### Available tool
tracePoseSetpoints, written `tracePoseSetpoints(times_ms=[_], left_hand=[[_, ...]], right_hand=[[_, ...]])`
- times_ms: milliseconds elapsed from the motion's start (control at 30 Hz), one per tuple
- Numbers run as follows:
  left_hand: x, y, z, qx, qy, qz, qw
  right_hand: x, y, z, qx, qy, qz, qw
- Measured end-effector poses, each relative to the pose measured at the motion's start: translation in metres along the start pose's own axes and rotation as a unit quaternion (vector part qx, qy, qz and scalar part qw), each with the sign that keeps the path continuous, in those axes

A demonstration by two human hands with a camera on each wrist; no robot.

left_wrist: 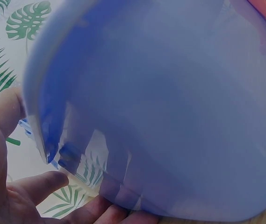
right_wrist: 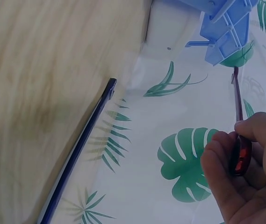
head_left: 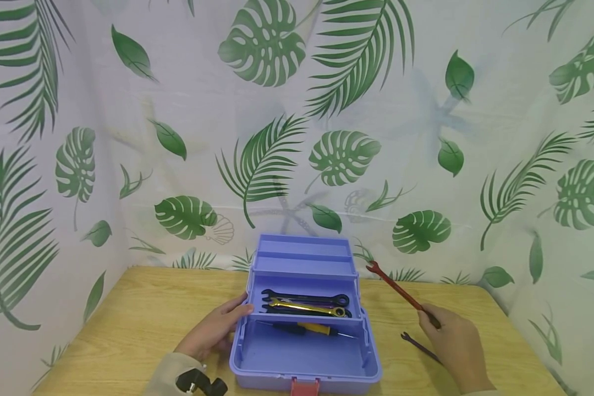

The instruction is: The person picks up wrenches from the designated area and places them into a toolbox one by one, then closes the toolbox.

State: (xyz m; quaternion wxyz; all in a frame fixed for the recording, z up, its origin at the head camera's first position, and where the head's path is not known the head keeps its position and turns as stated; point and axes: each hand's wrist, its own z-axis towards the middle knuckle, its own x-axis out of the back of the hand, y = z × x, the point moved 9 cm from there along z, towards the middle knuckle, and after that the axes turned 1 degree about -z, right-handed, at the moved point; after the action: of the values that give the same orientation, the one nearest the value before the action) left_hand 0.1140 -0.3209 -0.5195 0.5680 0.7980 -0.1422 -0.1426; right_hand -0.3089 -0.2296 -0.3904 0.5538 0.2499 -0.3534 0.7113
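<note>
My right hand (head_left: 457,342) holds a red combination wrench (head_left: 396,286) by its lower end, pointing the open jaw up and left. Seen from the right wrist, fingers and thumb pinch that wrench (right_wrist: 238,102). On the table beside this hand lies a dark wrench (head_left: 421,347), which the hand partly hides. My left hand (head_left: 215,329) touches the left side of an opened blue-purple toolbox (head_left: 304,384), thumb at the tray's edge. From the left wrist, its fingers (left_wrist: 44,182) extend loosely along the toolbox's wall (left_wrist: 170,102). Inside the raised tray (head_left: 302,283) are black wrenches and a gold wrench (head_left: 304,308).
Under the tray, yellow-and-black screwdrivers (head_left: 317,329) lie across the toolbox's lower compartment. A red latch (head_left: 305,387) hangs at its front. The wooden table (head_left: 143,319) meets a leaf-printed cloth (head_left: 287,176) behind the toolbox.
</note>
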Motion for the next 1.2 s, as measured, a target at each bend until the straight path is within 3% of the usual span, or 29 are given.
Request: tracePoseSetpoints(times_ms=[567, 967, 1200], left_hand=[[0.000, 0.001, 0.000, -0.001, 0.004, 0.007, 1.0000], [0.001, 0.001, -0.001, -0.005, 0.001, 0.007, 1.0000], [0.001, 0.000, -0.001, -0.002, 0.005, 0.007, 1.0000]], right_hand=[[0.007, -0.033, 0.001, 0.111, 0.058, 0.003, 0.9921], [-0.005, -0.076, 0.005, 0.163, 0.030, 0.039, 0.9854], [-0.018, -0.103, 0.009, 0.212, -0.004, 0.075, 0.9744]])
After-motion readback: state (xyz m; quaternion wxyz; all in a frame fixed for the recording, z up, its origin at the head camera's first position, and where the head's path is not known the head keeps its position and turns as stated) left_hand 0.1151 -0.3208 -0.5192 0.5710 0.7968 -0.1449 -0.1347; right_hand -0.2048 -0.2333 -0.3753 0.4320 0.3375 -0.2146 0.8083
